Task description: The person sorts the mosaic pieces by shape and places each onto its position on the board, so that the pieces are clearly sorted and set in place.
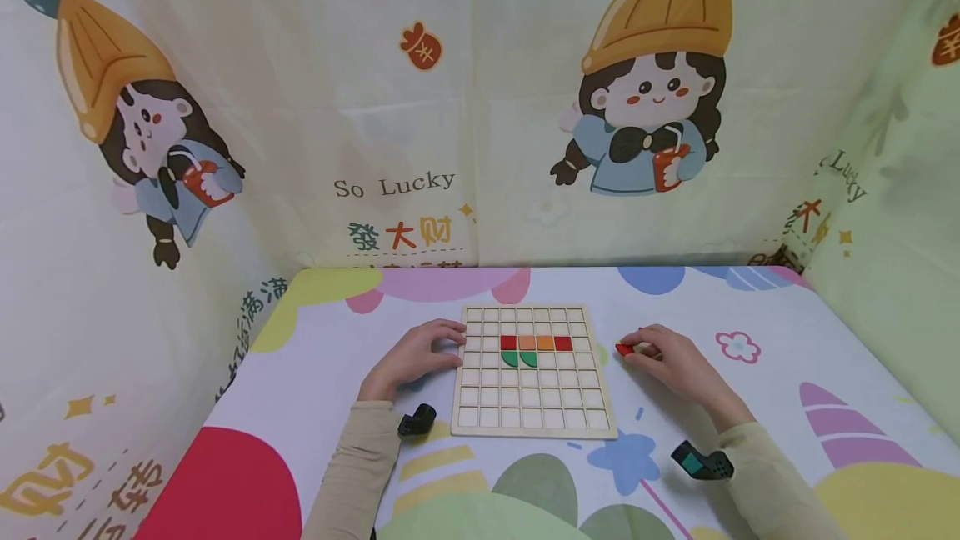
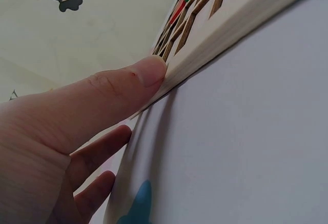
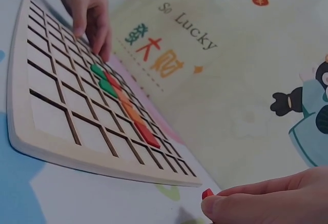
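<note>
A wooden grid board [image 1: 487,430] lies flat on the table, divided into square cells. Near its middle a row of red [image 1: 509,342], pink [image 1: 527,342], orange [image 1: 545,342] and red square tiles fills several cells, with two green quarter-round tiles [image 1: 510,357] just below. My left hand [image 1: 411,357] touches the board's left edge; the left wrist view shows the thumb [image 2: 148,71] against the side of the frame. To the right of the board, my right hand [image 1: 675,367] pinches a small red tile [image 3: 207,194] between thumb and fingers, which hide most of its shape.
The table bears a printed cloth [image 1: 757,398] with colourful shapes. Behind it and on both sides hang cream sheets [image 1: 510,107] printed with cartoon figures and lettering. Small black devices [image 1: 417,420] are worn at both wrists.
</note>
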Available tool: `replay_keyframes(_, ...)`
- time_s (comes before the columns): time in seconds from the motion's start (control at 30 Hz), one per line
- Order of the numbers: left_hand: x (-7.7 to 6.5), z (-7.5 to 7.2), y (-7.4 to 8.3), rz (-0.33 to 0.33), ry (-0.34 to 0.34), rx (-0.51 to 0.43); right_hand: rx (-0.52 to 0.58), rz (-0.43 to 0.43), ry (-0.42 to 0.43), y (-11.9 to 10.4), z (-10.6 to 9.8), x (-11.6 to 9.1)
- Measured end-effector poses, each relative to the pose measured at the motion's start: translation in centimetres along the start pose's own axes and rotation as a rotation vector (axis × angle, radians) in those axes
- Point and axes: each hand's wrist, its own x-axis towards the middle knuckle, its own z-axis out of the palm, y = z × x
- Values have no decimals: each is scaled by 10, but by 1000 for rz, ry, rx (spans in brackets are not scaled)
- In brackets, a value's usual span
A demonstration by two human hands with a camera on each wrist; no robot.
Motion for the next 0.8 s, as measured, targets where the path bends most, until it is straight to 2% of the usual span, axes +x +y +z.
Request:
replay_keyframes(0.17,0,0,0,-2,-1,-1,38,-3,30,-10,3,3)
replay_keyframes(0.57,0,1,0,17,0,9,158,33,4,-29,12,6)
replay_keyframes(0.8,0,0,-1,20,-2,2,182,52,-11,-37,18,10)
